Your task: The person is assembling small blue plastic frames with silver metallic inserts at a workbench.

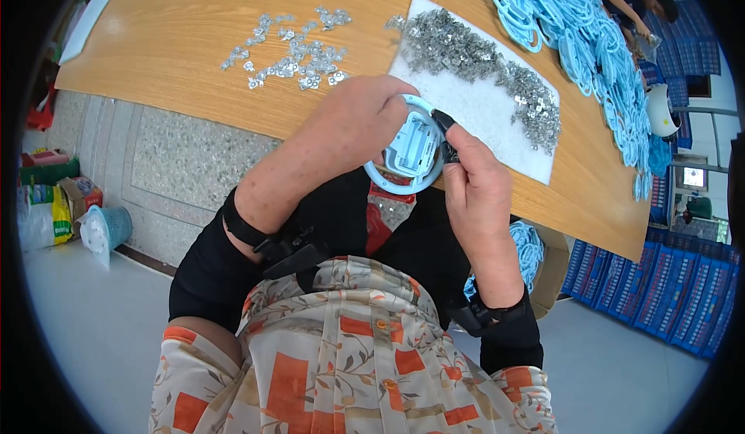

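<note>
fingers of our left hand (361, 116) curl closed around the upper left rim of a light-blue oval plastic frame (415, 145), while our right hand (479, 190) pinches a black piece (443, 120) tight at its right side. we hold the frame over the near edge of the desk (178, 54), beside a white mat (450, 100) with metal clips (466, 50) heaped along its far edge.

Even, bright, diffuse light; small glints on the metal clips (306, 82). Pale-blue plastic ring (411, 148) reads fairly sharp near centre. Fisheye bends the wooden tabletop (186, 38) edges; detail softens toward the rim, corners black.
</note>
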`<action>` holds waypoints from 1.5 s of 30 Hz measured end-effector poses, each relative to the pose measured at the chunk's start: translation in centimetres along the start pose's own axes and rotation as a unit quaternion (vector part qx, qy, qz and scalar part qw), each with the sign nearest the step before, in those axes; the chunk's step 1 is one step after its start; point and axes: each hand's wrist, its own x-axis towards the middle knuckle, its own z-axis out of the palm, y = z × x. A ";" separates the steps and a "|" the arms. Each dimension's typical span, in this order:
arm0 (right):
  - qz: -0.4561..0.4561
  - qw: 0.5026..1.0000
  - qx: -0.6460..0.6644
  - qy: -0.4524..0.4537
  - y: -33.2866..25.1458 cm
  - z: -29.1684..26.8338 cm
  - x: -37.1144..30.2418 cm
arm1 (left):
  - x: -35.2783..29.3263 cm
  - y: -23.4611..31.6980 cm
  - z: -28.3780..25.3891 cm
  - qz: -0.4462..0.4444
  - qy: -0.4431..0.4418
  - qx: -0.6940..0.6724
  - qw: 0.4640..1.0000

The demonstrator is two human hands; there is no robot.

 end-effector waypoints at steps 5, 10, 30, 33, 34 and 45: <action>0.055 0.998 -0.009 -0.029 -1.3 -0.5 -0.1 | 0.0 0.4 -0.2 -0.020 -0.007 -0.013 1.000; 0.086 0.993 0.078 0.014 -1.9 0.8 -0.3 | 0.1 0.4 -0.1 -0.038 -0.009 -0.048 0.998; 0.139 0.983 0.077 -0.097 -1.8 -1.3 0.1 | -0.1 -0.5 0.2 0.029 0.026 0.018 0.999; 0.133 0.986 0.072 -0.076 -2.0 -1.6 -0.1 | -0.1 0.0 0.1 0.004 0.015 0.010 1.000; 0.148 0.983 0.053 -0.093 -2.1 -1.7 -0.1 | -0.1 0.1 0.1 0.004 0.015 0.010 1.000; 0.186 0.953 0.234 -0.056 -0.1 -1.1 -0.1 | -0.2 0.2 0.1 0.003 0.006 -0.012 1.000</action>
